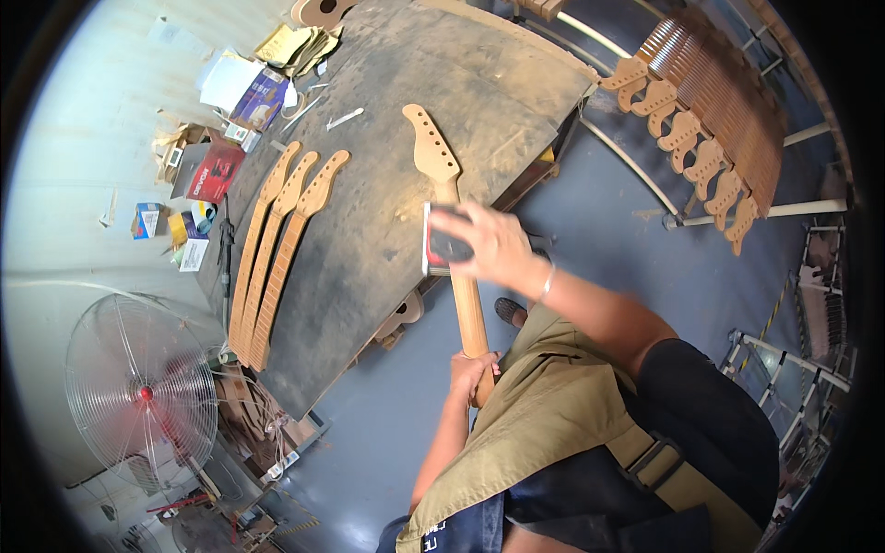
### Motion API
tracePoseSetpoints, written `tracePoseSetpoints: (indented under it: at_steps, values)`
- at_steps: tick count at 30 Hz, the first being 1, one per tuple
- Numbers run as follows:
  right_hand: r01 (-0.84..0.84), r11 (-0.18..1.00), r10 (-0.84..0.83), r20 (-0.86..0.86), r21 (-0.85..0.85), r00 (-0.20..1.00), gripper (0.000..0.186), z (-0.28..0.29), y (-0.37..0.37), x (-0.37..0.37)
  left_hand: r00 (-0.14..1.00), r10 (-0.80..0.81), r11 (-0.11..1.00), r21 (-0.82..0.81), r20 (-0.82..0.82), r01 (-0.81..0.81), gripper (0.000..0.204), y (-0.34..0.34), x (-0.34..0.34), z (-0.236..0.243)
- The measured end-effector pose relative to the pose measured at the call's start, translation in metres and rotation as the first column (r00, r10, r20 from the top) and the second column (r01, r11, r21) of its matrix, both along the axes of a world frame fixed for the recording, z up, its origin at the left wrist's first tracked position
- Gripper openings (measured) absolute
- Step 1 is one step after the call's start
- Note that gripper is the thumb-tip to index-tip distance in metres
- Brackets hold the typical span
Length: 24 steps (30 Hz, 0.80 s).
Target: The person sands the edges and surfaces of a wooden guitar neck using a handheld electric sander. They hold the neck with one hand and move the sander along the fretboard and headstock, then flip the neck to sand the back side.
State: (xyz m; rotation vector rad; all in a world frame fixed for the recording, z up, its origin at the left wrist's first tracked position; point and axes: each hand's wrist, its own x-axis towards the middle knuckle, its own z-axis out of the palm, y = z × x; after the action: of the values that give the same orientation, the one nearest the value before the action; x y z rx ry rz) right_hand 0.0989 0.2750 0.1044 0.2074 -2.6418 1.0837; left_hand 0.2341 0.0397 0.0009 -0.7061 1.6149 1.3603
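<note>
Across the dark, dusty surface (378,203) lie three wooden guitar necks (289,249), side by side. A fourth neck (468,309) — headstock over the surface, lower end beyond its edge — is gripped by the left hand (473,376); the blurred right hand (501,244) clasps a black-and-red block (450,247) against it.
</note>
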Motion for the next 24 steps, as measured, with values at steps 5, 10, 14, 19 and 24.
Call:
tracePoseSetpoints:
  at_steps: [5, 10, 14, 19, 24]
  values:
    - [-0.342, 0.939, 0.344, 0.106, -0.044, 0.933, 0.074, -0.005, -0.021, 0.109, 0.999, -0.025, 0.998, 0.063, 0.026, 0.023, 0.018, -0.016, 0.004, -0.033]
    - [-0.190, 0.982, 0.190, -0.026, 0.003, 0.982, 0.071, -0.010, -0.010, 0.042, 0.988, -0.151, 0.984, 0.098, 0.043, 0.146, 0.017, -0.023, -0.003, -0.029]
    - [0.067, 0.997, -0.070, -0.080, -0.035, 0.994, 0.073, 0.001, 0.009, -0.022, 0.984, -0.173, 0.971, 0.177, 0.053, 0.161, 0.012, -0.016, -0.009, -0.016]
    - [-0.146, 0.989, 0.145, 0.018, 0.029, 0.989, 0.072, -0.006, -0.016, 0.058, 0.987, -0.149, 0.940, 0.318, 0.068, 0.120, 0.015, -0.027, -0.004, -0.032]
    - [-0.314, 0.949, 0.315, -0.020, 0.027, 0.949, 0.072, -0.006, -0.021, 0.098, 0.986, -0.155, 0.922, 0.367, 0.065, 0.121, 0.015, -0.024, -0.010, -0.026]
